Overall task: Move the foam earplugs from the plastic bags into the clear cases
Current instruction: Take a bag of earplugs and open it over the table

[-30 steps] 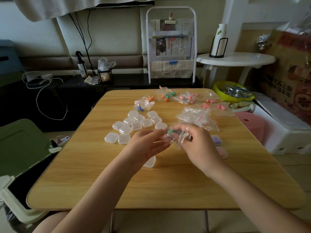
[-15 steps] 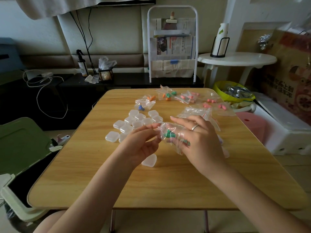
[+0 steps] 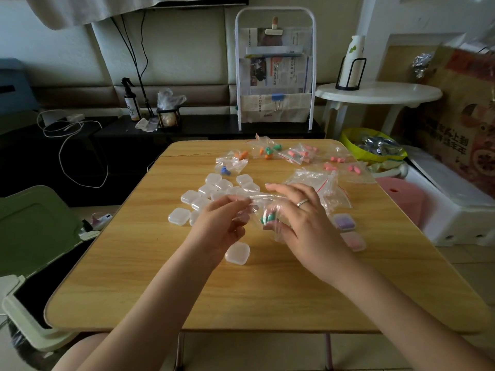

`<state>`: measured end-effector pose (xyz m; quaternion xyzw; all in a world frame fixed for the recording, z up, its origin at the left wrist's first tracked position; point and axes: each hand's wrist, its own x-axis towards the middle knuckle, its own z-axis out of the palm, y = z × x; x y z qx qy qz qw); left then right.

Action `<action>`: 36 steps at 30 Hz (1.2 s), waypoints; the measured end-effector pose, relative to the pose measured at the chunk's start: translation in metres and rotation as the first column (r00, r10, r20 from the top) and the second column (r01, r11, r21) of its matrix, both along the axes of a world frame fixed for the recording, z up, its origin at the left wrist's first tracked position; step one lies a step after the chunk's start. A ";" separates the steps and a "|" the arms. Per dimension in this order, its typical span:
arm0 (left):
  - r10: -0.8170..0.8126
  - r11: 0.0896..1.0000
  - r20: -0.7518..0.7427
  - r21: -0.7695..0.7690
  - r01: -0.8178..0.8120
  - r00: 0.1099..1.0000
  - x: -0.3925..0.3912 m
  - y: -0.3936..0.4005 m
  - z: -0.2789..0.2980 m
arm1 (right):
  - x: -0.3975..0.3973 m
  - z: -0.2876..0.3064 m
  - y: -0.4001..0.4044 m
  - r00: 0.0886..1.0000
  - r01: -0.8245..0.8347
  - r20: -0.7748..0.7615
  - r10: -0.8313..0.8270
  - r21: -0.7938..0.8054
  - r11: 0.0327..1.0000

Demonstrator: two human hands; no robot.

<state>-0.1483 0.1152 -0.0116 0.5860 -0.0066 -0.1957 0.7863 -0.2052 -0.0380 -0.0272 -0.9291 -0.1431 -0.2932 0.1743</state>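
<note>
Hands meet at the centre of the frame over a wooden table [image 3: 267,290], both working one small clear plastic bag [image 3: 263,210] held just above the tabletop. The left hand [image 3: 222,223] pinches the bag's upper left edge between thumb and fingertips, while the right hand [image 3: 302,220], a ring on one finger, curls its thumb and lower fingers round the bag's right side with the upper fingers stretched out over it. Green earplugs [image 3: 267,217] show through the plastic between the two hands. A single clear case [image 3: 237,253] lies closed just below the left hand, and a cluster of empty cases [image 3: 211,194] sits behind it, toward centre left. Two filled cases [image 3: 348,231], one purple and one pink, rest just right of the right hand. More bags of earplugs [image 3: 294,155], orange, green, pink and blue, lie along the table's far edge, with a loose pile of bags [image 3: 324,188] behind the right hand.
</note>
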 end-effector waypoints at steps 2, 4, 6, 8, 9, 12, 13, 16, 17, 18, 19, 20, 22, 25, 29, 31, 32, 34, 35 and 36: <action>0.055 0.998 0.029 -0.020 -0.054 0.998 0.002 0.002 0.000 | 0.000 0.002 -0.001 0.999 -0.009 -0.049 0.014 0.099 0.995; 0.108 0.994 0.072 -0.012 -0.108 0.991 0.004 0.003 0.001 | -0.001 0.006 -0.001 0.997 -0.022 -0.068 0.043 0.281 0.959; 0.147 0.989 0.130 0.015 -0.150 0.981 0.004 0.004 0.002 | -0.002 0.008 -0.001 0.995 -0.024 -0.070 0.064 0.467 0.884; 0.174 0.982 0.166 0.038 -0.183 0.971 0.004 0.003 0.003 | -0.004 0.010 0.000 0.989 0.004 -0.113 0.099 0.678 0.735; 0.192 0.979 0.169 0.041 -0.201 0.967 0.003 0.002 0.003 | -0.004 0.012 0.001 0.985 0.015 -0.121 0.124 0.774 0.633; 0.247 0.966 0.176 0.040 -0.257 0.953 0.003 0.003 0.003 | -0.002 0.017 0.001 0.981 0.022 -0.088 0.174 0.936 0.350; 0.253 0.963 0.184 0.047 -0.266 0.950 0.003 0.004 0.003 | -0.002 0.019 0.001 0.980 0.027 -0.083 0.182 0.956 0.292; 0.243 0.965 0.201 0.054 -0.258 0.949 0.002 0.004 0.003 | -0.002 0.017 -0.001 0.968 0.101 -0.157 0.196 0.958 0.267; 0.239 0.966 0.204 0.051 -0.254 0.949 0.001 0.003 0.003 | -0.003 0.015 0.000 0.960 0.147 -0.210 0.185 0.941 0.304; 0.236 0.967 0.206 0.049 -0.251 0.950 0.001 0.002 0.002 | -0.003 0.013 0.000 0.951 0.189 -0.260 0.169 0.917 0.351; 0.235 0.967 0.208 0.045 -0.249 0.949 0.000 0.001 0.001 | -0.002 0.011 0.001 0.940 0.220 -0.300 0.160 0.895 0.389; 0.234 0.968 0.211 0.039 -0.247 0.949 -0.001 0.000 0.001 | -0.001 0.010 0.002 0.931 0.243 -0.330 0.158 0.880 0.408; 0.235 0.968 0.224 0.031 -0.248 0.946 -0.001 -0.001 0.000 | 0.001 0.011 0.002 0.904 0.307 -0.398 0.155 0.858 0.412; 0.249 0.965 0.238 0.016 -0.260 0.939 -0.002 -0.001 0.000 | 0.000 0.017 0.004 0.854 0.361 -0.485 0.187 0.813 0.457; 0.264 0.963 0.234 -0.002 -0.271 0.936 -0.002 -0.001 0.001 | -0.002 0.012 0.008 0.887 0.243 -0.439 0.147 0.711 0.660; 0.267 0.962 0.228 -0.006 -0.273 0.936 -0.002 -0.001 0.002 | 0.000 0.009 0.009 0.914 0.236 -0.396 0.090 0.698 0.676; 0.268 0.962 0.228 -0.005 -0.275 0.936 -0.003 -0.001 0.003 | 0.001 0.009 0.009 0.924 0.223 -0.372 0.089 0.713 0.665; 0.274 0.958 0.248 0.007 -0.285 0.929 -0.005 -0.001 0.003 | 0.001 0.010 0.007 0.937 0.197 -0.336 0.099 0.740 0.643; 0.279 0.956 0.261 0.018 -0.294 0.924 -0.005 -0.001 0.004 | 0.001 0.011 0.006 0.938 0.190 -0.329 0.105 0.745 0.639; 0.283 0.953 0.269 0.029 -0.302 0.921 -0.005 0.000 0.004 | 0.001 0.012 0.005 0.938 0.184 -0.327 0.111 0.746 0.640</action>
